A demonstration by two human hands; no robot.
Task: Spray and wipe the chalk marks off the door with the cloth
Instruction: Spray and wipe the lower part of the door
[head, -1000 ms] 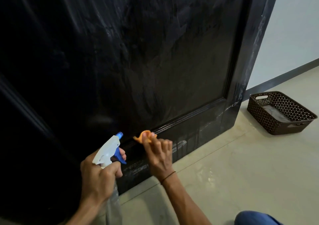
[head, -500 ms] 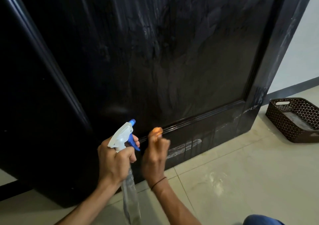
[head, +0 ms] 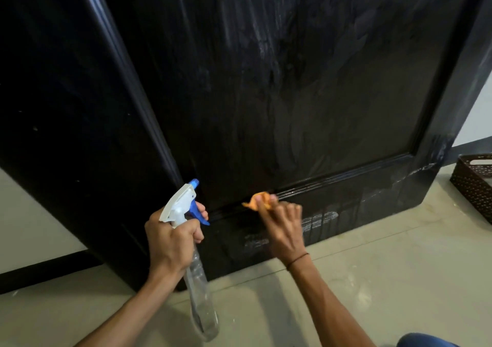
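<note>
I see my left hand gripping the neck of a spray bottle at lower centre of the frame, fingers wrapped round it with one finger on the blue trigger; the white spray head points up towards the door, and the clear body hangs down below my fist. Just to the right, my right hand pinches an orange cloth, bunched small at the fingertips and pressed against the moulded ridge at the foot of the door's panel. The two hands sit near each other, apart, with the dark ridge running between them. White chalk marks show on the door's bottom rail just beside and below my right hand, some partly hidden behind it. The panel above looks streaked and wet. A brown perforated basket stands on the tiled floor at the right edge of the frame.
</note>
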